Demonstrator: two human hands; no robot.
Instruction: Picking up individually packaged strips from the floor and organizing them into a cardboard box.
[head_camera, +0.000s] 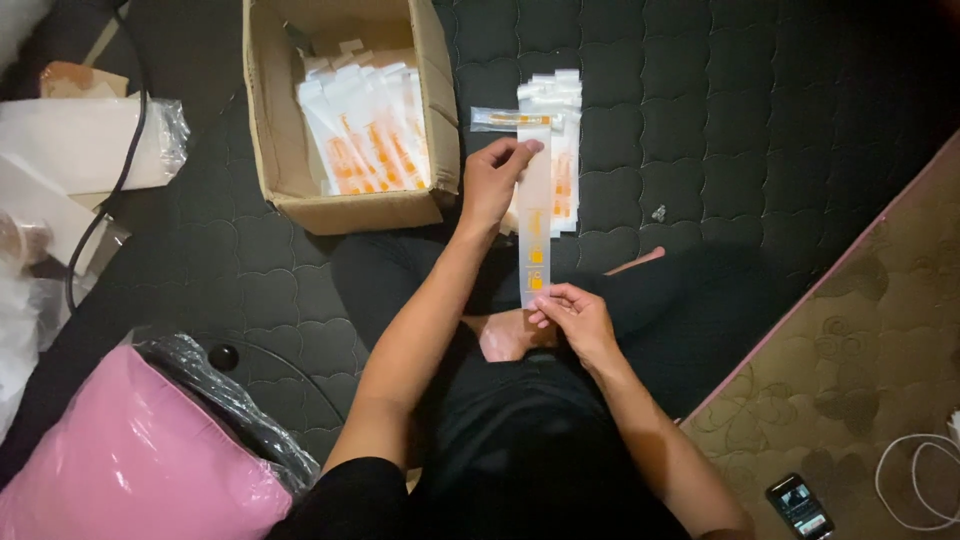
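Currently, the right hand (580, 318) is pinching the near end of a long white packet with orange print (535, 215), fingers closed on its lower edge above the person's lap. The left hand (497, 175) is gripping the far end of the same packet, thumb and fingers closed, keeping it stretched lengthwise over the dark quilted mattress (750, 110). Just beyond, a small stack of similar packets (562, 140) is lying on the mattress, apparently already handled. Farther left, an open cardboard box (285, 150) is holding many more packets, so judging by this, most of the work is remaining.
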